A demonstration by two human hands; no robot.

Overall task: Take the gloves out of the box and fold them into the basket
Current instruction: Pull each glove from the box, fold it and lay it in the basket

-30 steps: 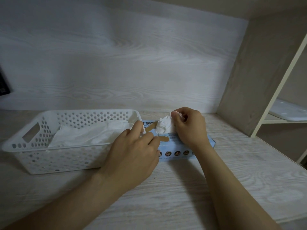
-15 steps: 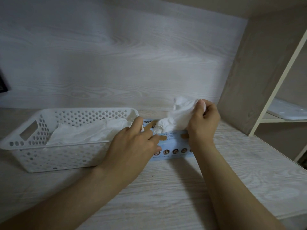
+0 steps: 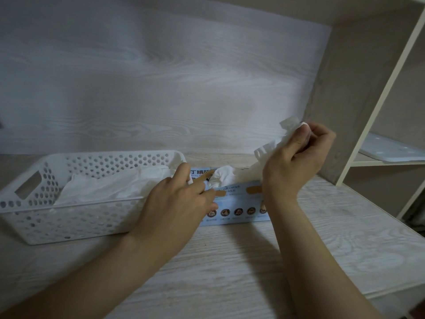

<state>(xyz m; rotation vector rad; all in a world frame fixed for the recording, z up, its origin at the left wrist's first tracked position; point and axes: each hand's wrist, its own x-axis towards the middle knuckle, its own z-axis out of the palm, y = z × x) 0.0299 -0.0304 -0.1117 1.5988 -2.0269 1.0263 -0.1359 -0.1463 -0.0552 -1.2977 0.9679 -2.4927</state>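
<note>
A light blue glove box [image 3: 234, 203] lies flat on the wooden desk, right of a white perforated basket [image 3: 76, 217]. My right hand [image 3: 296, 162] pinches a white glove [image 3: 273, 146] and holds it up and to the right of the box; the glove's lower end trails toward the box opening. More white glove material [image 3: 222, 177] bunches out of that opening. My left hand [image 3: 181, 201] rests on the box's left end with its fingers pressing down. White gloves [image 3: 110, 187] lie inside the basket.
A wood-grain back panel rises behind the desk. On the right stands a vertical side panel [image 3: 345, 88] with a cream shelf frame, and a white flat tray [image 3: 391, 150] lies on that shelf. The desk's front edge [image 3: 391, 293] runs at lower right.
My right hand has drawn the glove out of the box, rising and moving right. My left hand has stayed pressing on the box.
</note>
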